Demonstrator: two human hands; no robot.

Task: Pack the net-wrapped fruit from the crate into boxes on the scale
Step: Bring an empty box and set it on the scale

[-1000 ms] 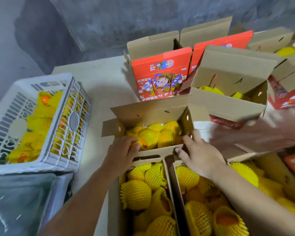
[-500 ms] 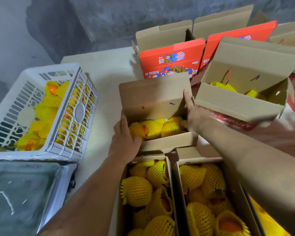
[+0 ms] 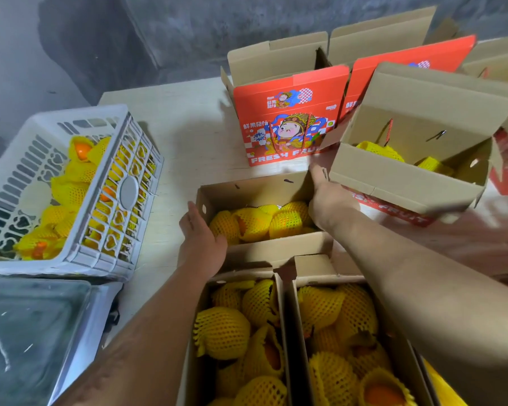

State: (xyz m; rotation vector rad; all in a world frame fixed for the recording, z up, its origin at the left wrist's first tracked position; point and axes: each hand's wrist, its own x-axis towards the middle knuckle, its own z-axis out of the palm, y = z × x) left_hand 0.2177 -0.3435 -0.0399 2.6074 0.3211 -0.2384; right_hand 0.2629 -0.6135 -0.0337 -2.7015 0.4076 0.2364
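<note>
A brown open box (image 3: pixel 247 187) sits mid-table with several yellow net-wrapped fruit (image 3: pixel 260 221) inside. My left hand (image 3: pixel 201 237) lies flat against its left end, fingers straight. Against the right end presses my right hand (image 3: pixel 327 200), with the fingers stretched along the wall. A white plastic crate (image 3: pixel 123 238) at the left holds more netted fruit (image 3: pixel 68 189). The steel scale pan (image 3: pixel 33 332) is at the lower left with no box on it.
Two full boxes of netted fruit (image 3: pixel 226 332) (image 3: pixel 338 320) stand side by side under my forearms. A red printed box (image 3: pixel 288 112) stands behind, and a partly filled open box (image 3: pixel 405 178) is at the right. More boxes line the far right.
Both hands moved from the middle box's near edge to its two ends. The box's spread flaps were folded in, and the box sits a little farther from me.
</note>
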